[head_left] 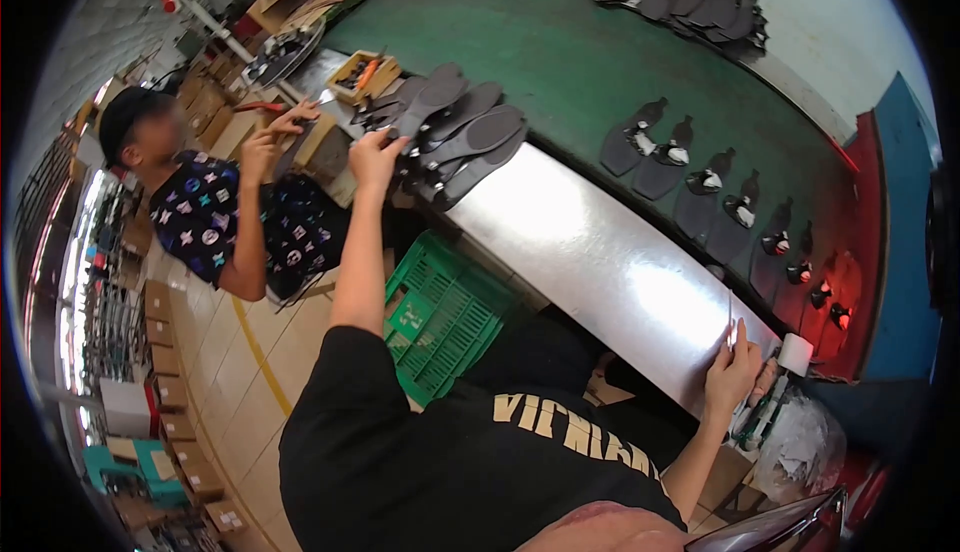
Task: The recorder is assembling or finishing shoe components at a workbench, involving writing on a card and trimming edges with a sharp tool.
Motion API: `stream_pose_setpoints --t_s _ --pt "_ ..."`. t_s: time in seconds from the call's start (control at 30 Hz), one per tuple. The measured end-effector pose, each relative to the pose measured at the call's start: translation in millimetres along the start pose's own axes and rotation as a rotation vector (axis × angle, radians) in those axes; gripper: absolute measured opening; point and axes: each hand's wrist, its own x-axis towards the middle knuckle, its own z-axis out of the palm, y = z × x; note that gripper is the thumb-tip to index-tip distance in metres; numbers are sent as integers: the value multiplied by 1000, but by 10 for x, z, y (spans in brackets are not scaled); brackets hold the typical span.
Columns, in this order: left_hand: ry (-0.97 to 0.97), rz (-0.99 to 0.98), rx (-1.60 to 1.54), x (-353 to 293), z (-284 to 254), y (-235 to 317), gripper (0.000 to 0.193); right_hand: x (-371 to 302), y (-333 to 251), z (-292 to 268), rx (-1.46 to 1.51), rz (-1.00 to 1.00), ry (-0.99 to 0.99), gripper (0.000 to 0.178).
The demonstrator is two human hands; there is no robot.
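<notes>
At the left end of the metal tabletop (570, 217) lies a pile of dark sandals (480, 132), soles up and overlapping. My left arm stretches out to it, and my left hand (373, 160) is closed on the near end of one sandal (430, 97). Far to the right, just above the tabletop's end, my right hand (735, 364) grips a thin, upright metal tool (731, 314); its exact kind is too small to make out. Beyond the tabletop, a row of dark sandals (708, 184) with white or shiny bits at their straps rests on a green conveyor belt (500, 37).
A red-lit blue machine (900, 232) stands at the belt's right end. More sandals (705, 2) line the far edge. A green crate (450, 327) sits below the tabletop. On the left, a co-worker (190, 202) sits near a yellow bin (345, 92). A plastic bag (800, 452) hangs at right.
</notes>
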Motion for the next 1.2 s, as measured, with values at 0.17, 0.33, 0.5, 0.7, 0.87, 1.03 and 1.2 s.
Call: stream_pose_setpoints --t_s 0.17,0.33,0.5,0.7,0.87,1.03,1.2 --pt "175 226 -118 -84 55 1207 62 6 -349 -147 20 -151 259 44" --pt "-377 452 -431 -548 1464 2391 64 -153 -695 154 488 -100 128 28" --pt "-630 511 -291 -644 2585 2519 60 -163 -630 319 596 4 118 25" --pt "-424 549 -518 -731 2425 2727 30 -170 -568 221 602 78 164 26" --pt "-444 483 -388 -869 2578 2309 38 -189 -515 305 619 70 185 24" --pt "-233 480 -710 -642 2309 2612 26 -248 -485 261 653 -1 213 21" --pt "-608 207 -1299 -1162 682 3080 31 -254 -626 86 1093 194 -129 23"
